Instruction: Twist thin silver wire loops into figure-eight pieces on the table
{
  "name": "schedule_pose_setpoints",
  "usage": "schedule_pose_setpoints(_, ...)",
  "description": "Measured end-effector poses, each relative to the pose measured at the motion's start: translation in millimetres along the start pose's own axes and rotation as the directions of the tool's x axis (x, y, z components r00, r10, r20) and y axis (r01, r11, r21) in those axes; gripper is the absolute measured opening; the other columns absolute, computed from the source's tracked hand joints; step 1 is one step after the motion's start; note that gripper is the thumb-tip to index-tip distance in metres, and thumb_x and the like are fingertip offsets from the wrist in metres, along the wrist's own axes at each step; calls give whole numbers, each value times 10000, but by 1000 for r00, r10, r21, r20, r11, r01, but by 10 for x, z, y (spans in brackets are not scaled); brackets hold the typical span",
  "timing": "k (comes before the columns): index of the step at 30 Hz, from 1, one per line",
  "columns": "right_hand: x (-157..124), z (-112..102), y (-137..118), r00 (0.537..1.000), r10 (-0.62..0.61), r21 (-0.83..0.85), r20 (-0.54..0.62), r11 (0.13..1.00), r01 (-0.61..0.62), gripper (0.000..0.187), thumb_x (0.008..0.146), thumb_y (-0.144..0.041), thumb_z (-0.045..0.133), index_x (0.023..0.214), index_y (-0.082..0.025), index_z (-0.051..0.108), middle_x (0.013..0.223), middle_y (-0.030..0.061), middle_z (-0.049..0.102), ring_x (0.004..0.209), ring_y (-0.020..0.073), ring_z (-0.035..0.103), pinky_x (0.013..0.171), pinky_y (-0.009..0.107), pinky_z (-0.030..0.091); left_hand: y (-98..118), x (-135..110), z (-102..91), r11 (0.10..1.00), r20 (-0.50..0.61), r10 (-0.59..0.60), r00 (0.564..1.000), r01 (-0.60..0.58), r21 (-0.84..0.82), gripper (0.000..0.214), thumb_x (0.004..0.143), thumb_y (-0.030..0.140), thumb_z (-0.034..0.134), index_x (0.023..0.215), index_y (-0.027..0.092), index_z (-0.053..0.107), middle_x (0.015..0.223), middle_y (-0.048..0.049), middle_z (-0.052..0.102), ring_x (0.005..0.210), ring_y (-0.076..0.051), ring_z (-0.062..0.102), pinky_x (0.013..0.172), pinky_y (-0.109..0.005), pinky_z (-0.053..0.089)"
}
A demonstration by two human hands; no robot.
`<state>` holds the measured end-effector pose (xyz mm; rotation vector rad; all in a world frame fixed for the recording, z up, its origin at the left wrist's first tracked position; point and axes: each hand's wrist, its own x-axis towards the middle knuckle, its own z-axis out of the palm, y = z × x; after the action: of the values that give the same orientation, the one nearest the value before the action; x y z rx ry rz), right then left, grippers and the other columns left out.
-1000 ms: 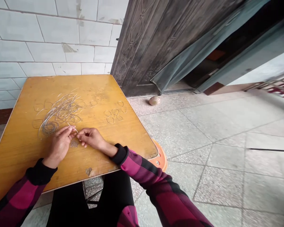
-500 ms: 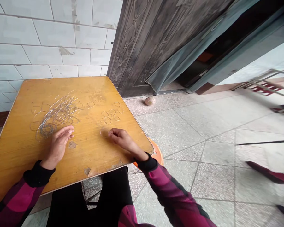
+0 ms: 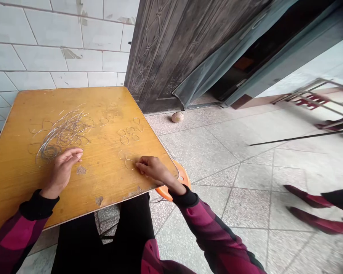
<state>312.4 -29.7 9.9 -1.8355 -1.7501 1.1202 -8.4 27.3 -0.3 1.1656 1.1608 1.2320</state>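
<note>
Wire loop pinched by right hand (left hand loosely open).

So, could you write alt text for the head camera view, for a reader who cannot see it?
A person at a wooden table touches a wire loop with the right hand, near the table's right edge; the left hand rests beside a tangle of thin wire. Small wire rings lie nearby.
</note>
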Motion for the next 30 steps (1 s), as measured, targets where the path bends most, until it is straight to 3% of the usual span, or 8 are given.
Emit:
schedule_pose_setpoints(3, -55, -3, 18, 997, -46, -135, -59, 990, 38, 209, 860, -278, 523, 689, -168, 569, 581, -3, 593, 496, 101, 513, 511, 229, 375, 20, 6, 3, 1000, -18, 9, 1000, -9, -6, 238, 692, 348, 745, 854, 176, 719, 916, -28, 661, 822, -152, 576, 687, -257, 482)
schedule_pose_setpoints(5, -85, 40, 37, 978, -171, -226, -116, 964, 141, 183, 861, -281, 560, 727, -163, 597, 626, 12, 603, 544, 115, 530, 541, 240, 391, 27, 8, 5, 1000, -21, 15, 1000, -15, -5, 235, 692, 344, 745, 854, 176, 717, 919, -26, 656, 814, -145, 571, 681, -253, 482)
schedule_pose_setpoints(8, -77, 148, 57, 885, -446, -352, -136, 856, 378, 121, 862, -277, 606, 870, -165, 652, 839, 66, 633, 737, 160, 591, 661, 268, 455, 25, 10, 1, 999, -14, 32, 999, -32, 1, 222, 698, 332, 741, 856, 178, 716, 923, -25, 649, 811, -140, 569, 676, -250, 484)
schedule_pose_setpoints(11, -20, 232, 63, 813, -577, -450, -73, 746, 490, 108, 861, -230, 622, 947, -189, 673, 971, 92, 616, 886, 200, 587, 755, 302, 480, 16, 15, -8, 999, -6, 49, 999, -49, 2, 213, 696, 324, 741, 850, 178, 715, 929, -25, 644, 815, -141, 573, 675, -253, 487)
schedule_pose_setpoints(14, 24, 248, 68, 828, -558, -484, -57, 741, 466, 86, 878, -217, 605, 913, -176, 671, 932, 88, 609, 862, 195, 582, 757, 299, 485, 10, 22, -11, 998, 0, 54, 999, -54, 10, 219, 690, 324, 738, 851, 178, 715, 925, -27, 645, 802, -142, 574, 671, -260, 486)
schedule_pose_setpoints(21, -11, 194, 129, 874, -449, -591, -189, 763, 264, 135, 907, -255, 572, 841, -164, 646, 880, 79, 611, 810, 189, 587, 715, 279, 460, 16, 25, -9, 998, 11, 58, 998, -58, 4, 233, 678, 320, 737, 859, 176, 714, 937, -39, 647, 796, -148, 577, 674, -271, 492)
schedule_pose_setpoints(25, -35, 206, 172, 866, -435, -639, -245, 745, 193, 187, 914, -296, 560, 806, -161, 632, 852, 83, 618, 777, 190, 588, 660, 273, 438, 11, 23, -18, 998, 14, 55, 998, -55, 4, 227, 679, 311, 732, 862, 178, 713, 971, -47, 649, 819, -158, 583, 672, -274, 500)
schedule_pose_setpoints(30, -15, 199, 228, 847, -475, -645, -241, 730, 226, 224, 932, -312, 523, 792, -170, 626, 846, 87, 622, 771, 189, 591, 664, 275, 439, 23, 27, -11, 998, 11, 64, 998, -64, 7, 204, 672, 293, 732, 838, 175, 715, 955, -43, 657, 818, -153, 587, 680, -268, 492)
